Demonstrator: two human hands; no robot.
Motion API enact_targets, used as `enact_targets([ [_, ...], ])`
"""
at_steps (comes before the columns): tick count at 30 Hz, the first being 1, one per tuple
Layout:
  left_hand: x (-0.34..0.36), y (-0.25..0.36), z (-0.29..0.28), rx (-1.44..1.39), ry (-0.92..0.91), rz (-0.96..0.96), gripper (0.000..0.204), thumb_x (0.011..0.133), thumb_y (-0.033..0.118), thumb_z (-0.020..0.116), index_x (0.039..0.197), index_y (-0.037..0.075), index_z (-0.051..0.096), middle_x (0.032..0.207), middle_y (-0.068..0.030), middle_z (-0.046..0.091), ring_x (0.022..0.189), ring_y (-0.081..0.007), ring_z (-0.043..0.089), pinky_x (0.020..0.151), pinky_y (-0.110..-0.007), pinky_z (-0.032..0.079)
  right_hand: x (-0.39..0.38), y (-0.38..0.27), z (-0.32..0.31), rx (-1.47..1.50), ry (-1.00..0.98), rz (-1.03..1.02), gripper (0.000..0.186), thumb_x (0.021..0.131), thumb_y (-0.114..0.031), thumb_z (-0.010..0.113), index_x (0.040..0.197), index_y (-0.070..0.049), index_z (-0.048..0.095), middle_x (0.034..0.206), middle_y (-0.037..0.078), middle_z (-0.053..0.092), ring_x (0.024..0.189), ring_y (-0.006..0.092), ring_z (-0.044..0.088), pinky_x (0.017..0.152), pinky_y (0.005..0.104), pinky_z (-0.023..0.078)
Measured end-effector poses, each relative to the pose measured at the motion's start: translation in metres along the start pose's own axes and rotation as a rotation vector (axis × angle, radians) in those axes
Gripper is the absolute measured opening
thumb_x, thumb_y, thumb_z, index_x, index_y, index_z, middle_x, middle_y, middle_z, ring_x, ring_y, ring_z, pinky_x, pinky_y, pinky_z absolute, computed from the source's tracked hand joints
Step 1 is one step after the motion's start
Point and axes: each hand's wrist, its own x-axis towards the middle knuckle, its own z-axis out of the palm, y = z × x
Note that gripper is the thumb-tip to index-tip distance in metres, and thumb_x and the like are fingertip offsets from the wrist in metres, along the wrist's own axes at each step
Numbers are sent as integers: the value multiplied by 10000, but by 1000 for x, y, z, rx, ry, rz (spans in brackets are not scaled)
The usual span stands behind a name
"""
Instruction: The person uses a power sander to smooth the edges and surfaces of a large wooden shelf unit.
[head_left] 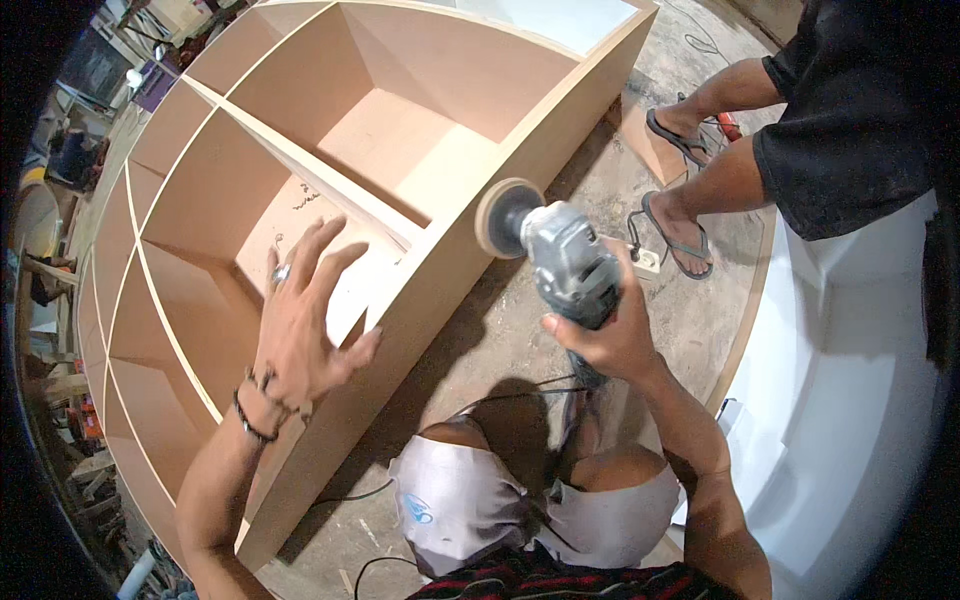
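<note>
My right hand is wrapped round the grey body of an angle grinder fitted with a round sanding disc. The disc is at the long outer side of a large wooden shelf unit; whether it touches the wood I cannot tell. My left hand hovers over the near edge of the unit, fingers spread and holding nothing. A ring is on one finger and dark bracelets circle the wrist. The grinder's cord runs down between my knees.
A person in dark shorts and sandals stands at the right. On the floor lies a power strip, with cables around. A white curved panel fills the right side. Clutter and wood scraps line the left.
</note>
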Motion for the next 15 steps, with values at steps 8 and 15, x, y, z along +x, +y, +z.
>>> enact_targets([
  [8, -59, 4, 1, -281, -31, -217, 310, 832, 205, 799, 1034, -25, 747, 901, -162, 745, 859, -296, 741, 812, -387, 573, 1, 4, 22, -177, -232, -234, 939, 742, -235, 903, 1474, 23, 373, 1295, 179, 565, 1185, 263, 598, 1039, 399, 487],
  [15, -63, 18, 14, -198, 184, -234, 158, 846, 116, 801, 958, 18, 748, 758, -113, 699, 627, -255, 686, 593, -347, 539, 11, 10, 34, -175, -200, -299, 893, 747, -200, 916, 1468, -21, 421, 1235, 232, 663, 1119, 380, 705, 977, 456, 561],
])
